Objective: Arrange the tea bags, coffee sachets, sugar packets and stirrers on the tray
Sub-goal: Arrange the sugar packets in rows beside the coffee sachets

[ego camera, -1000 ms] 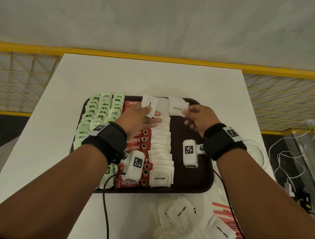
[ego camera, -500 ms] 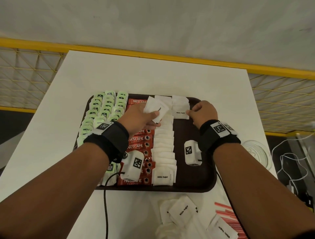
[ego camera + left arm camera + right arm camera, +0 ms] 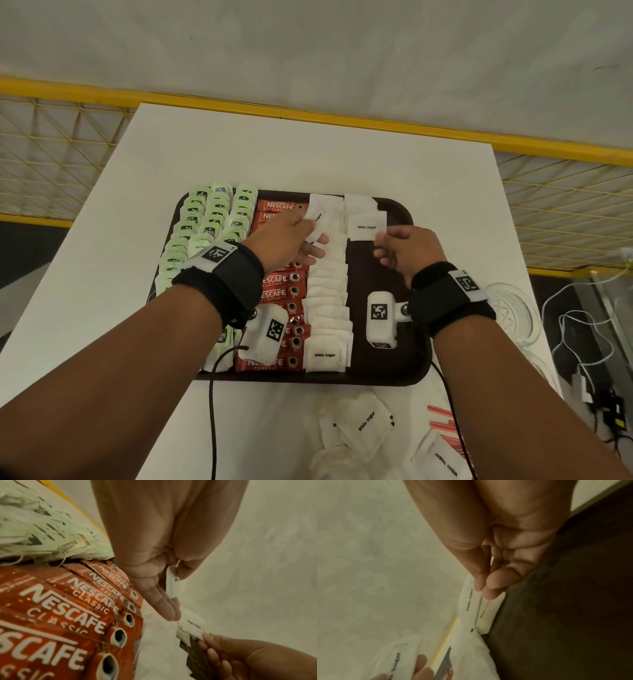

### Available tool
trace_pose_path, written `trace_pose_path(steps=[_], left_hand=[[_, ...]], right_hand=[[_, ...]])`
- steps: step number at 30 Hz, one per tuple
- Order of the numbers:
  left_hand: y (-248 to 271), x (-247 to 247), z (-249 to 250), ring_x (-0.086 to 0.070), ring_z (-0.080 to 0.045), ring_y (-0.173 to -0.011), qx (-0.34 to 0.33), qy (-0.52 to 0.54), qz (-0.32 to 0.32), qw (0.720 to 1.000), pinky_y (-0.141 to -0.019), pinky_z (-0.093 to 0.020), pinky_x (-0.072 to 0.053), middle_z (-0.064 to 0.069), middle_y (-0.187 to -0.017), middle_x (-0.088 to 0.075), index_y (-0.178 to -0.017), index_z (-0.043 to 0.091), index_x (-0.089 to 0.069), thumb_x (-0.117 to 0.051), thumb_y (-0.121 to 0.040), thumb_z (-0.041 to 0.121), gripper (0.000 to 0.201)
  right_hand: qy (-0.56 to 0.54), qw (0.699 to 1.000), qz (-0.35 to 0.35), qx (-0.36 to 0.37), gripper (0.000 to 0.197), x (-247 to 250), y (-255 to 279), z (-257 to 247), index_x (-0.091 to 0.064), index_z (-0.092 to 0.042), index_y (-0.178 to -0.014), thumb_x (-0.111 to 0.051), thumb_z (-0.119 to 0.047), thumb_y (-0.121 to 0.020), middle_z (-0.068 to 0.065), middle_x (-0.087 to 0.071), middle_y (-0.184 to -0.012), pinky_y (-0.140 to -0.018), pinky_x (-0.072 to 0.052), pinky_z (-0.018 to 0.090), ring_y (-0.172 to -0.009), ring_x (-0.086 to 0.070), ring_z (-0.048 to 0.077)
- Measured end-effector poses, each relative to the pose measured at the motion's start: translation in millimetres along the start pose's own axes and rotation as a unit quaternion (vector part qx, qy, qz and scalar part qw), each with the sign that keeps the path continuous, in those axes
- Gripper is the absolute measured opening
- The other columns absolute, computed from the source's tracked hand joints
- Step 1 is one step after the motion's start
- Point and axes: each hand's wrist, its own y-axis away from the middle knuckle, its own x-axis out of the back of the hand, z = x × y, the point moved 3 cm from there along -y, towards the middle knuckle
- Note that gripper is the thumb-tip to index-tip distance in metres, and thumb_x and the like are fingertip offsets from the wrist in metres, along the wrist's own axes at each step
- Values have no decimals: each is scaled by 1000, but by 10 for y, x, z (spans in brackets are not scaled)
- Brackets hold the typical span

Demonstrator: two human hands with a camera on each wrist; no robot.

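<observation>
A dark brown tray [image 3: 404, 371] holds rows of green tea bags [image 3: 205, 219], red coffee sachets [image 3: 277, 294] and a long column of white sugar packets [image 3: 329, 301]. Over the far end of that column, my left hand [image 3: 310, 228] pinches one sugar packet [image 3: 318, 219] between thumb and fingers; the left wrist view shows this packet [image 3: 169, 582] edge-on. A second column begins at the tray's far right, where a packet [image 3: 366, 226] lies flat on top. The thumb and forefinger of my right hand [image 3: 379, 244] pinch its near right corner [image 3: 485, 609].
Loose sugar packets [image 3: 363, 421] and red-striped stirrers [image 3: 442, 418] lie on the white table [image 3: 274, 154] in front of the tray. A glass dish [image 3: 513, 311] stands right of the tray, with white cables [image 3: 565, 325] beyond. A yellow railing [image 3: 239, 102] borders the table's far edge.
My right hand laid its sugar packet flat on the far right stack and drew back to the packet's near corner. My left hand kept its packet, shifting only slightly.
</observation>
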Motion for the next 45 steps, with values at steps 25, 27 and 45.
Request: trace_pose_path(steps=[25, 27, 45], left_hand=[[109, -88, 48, -69, -13, -84, -63, -204, 13, 977, -74, -33, -59, -5, -105, -68, -121, 12, -56, -50, -102, 23, 23], [138, -49, 31, -69, -11, -85, -62, -202, 35, 977, -71, -29, -58, -1, -108, -66, -122, 16, -54, -50, -101, 26, 24], [1018, 171, -143, -69, -6, -80, -93, -257, 9, 962, -70, -21, -50, 8, -99, -68, -109, 24, -61, -53, -100, 34, 16]], right_hand=[[76, 987, -97, 106, 7, -199, 286, -215, -66, -9, -91, -71, -9, -87, 7, -66, -75, -52, -50, 19, -57, -59, 11], [17, 997, -42, 64, 7, -99, 212, -100, -64, -10, -85, -69, -6, -88, 8, -65, -77, -56, -53, 22, -60, -59, 14], [213, 975, 59, -12, 32, -14, 246, -56, -63, -4, -94, -64, -36, -89, 17, -70, -91, -57, -58, 30, -66, -66, 22]])
